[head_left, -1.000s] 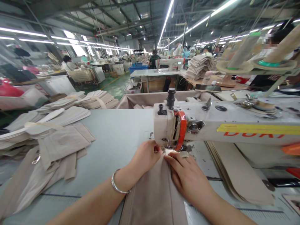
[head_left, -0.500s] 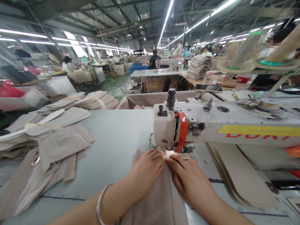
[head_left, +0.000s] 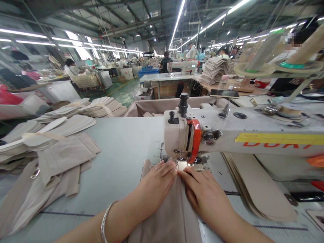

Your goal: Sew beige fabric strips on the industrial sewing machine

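Observation:
A beige fabric piece [head_left: 174,216] lies on the grey sewing table [head_left: 126,148], running from the near edge up to the needle of a white sewing machine [head_left: 227,135] with an orange guard. My left hand [head_left: 155,184] lies flat on the fabric's left half, fingers stretched toward the presser foot. My right hand [head_left: 202,192] lies flat on the right half, its fingertips just below the needle. The fingertips of both hands nearly meet at the fabric's centre fold. A silver bangle sits on my left wrist.
Stacks of beige cut pieces [head_left: 50,141] cover the table's left side. More beige panels [head_left: 255,189] lie under the machine arm at right. A fabric bin [head_left: 157,106] stands behind the table. Other workers sit at machines far back.
My left hand slid from beside the needle to lie flatter on the fabric, and a strip of fabric now shows past the needle on the left. My right hand barely moved.

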Demonstrator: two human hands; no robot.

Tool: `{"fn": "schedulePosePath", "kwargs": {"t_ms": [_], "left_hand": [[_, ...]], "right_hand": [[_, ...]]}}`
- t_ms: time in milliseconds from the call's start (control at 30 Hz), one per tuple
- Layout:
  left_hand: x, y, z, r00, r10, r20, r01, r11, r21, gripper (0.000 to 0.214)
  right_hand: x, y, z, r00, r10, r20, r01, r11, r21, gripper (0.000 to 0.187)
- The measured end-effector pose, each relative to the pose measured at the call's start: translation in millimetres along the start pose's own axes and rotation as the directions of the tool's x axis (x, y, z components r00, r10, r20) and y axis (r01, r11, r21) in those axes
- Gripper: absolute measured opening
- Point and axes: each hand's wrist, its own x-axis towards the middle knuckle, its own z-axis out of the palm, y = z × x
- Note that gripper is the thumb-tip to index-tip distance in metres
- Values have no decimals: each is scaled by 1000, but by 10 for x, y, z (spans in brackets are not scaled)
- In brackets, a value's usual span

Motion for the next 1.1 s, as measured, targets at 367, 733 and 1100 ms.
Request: {"fn": "schedulePosePath", "kwargs": {"t_ms": [367, 733, 1100], "left_hand": [[-596, 378, 145, 970, 179, -165, -227, 910, -348, 24], [-467, 325, 149, 949, 233, -211, -271, 946, -176, 11], [-308, 187, -24, 980, 197, -28, -196, 932, -305, 31]], "right_hand": [[1, 24, 50, 1000, -5, 10, 6, 999, -47, 41], [-9, 40, 61, 1000, -14, 13, 15, 998, -64, 42], [-25, 75, 109, 1000, -15, 13, 16, 997, -69, 42]]}}
